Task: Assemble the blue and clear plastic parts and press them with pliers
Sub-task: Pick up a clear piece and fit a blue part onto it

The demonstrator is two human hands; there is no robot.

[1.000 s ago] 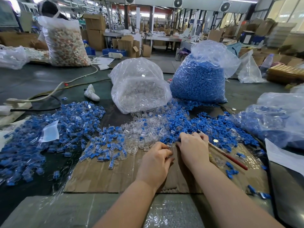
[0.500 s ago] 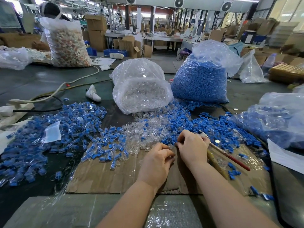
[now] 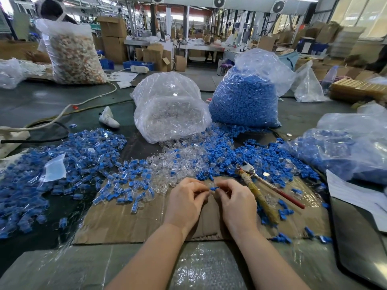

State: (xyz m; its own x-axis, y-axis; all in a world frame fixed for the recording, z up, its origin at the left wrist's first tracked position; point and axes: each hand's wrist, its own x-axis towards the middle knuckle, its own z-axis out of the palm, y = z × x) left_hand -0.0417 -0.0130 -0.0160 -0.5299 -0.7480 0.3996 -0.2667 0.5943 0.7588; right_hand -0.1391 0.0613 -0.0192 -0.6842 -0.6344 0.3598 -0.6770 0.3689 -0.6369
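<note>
Setting: workshop hall with stacked cardboard boxes, benches and wall fans in the background; a dark green work surface (image 3: 52, 101) fills the foreground.
Cardboard sheet: a flat brown cardboard sheet (image 3: 125, 222) under clear film lies on the surface, directly beneath both hands.
Blue parts bag: a tall clear bag of blue plastic parts (image 3: 245, 97) stands at the back, right of centre.
Clear parts bag: a bag of clear plastic parts (image 3: 169, 114) lies just left of the blue one, its mouth spilling forward.
Right-hand bag: a third bag of blue pieces (image 3: 345, 151) slumps at the right edge.
Far bag: a bag of pale mixed pieces (image 3: 73, 53) stands at the far left, a person partly hidden behind it.
Assembled pile: a wide heap of blue-and-clear assembled pieces (image 3: 62, 164) spreads across the left.
Loose parts: clear parts (image 3: 173, 164) and blue parts (image 3: 261, 158) lie scattered beyond the hands.
Pliers: pliers (image 3: 259, 187) lie on the cardboard just right of the right hand, untouched, one handle red and one wrapped in worn tape.
Left hand: the left hand (image 3: 184, 204) has its fingers curled, its fingertips meeting the right hand's; whether it holds a clear part cannot be told.
Right hand: the right hand (image 3: 238, 204) has curled fingers pinching a small blue part.
Blue part: the small blue part (image 3: 213, 188) sits between the two sets of fingertips, above the cardboard.
</note>
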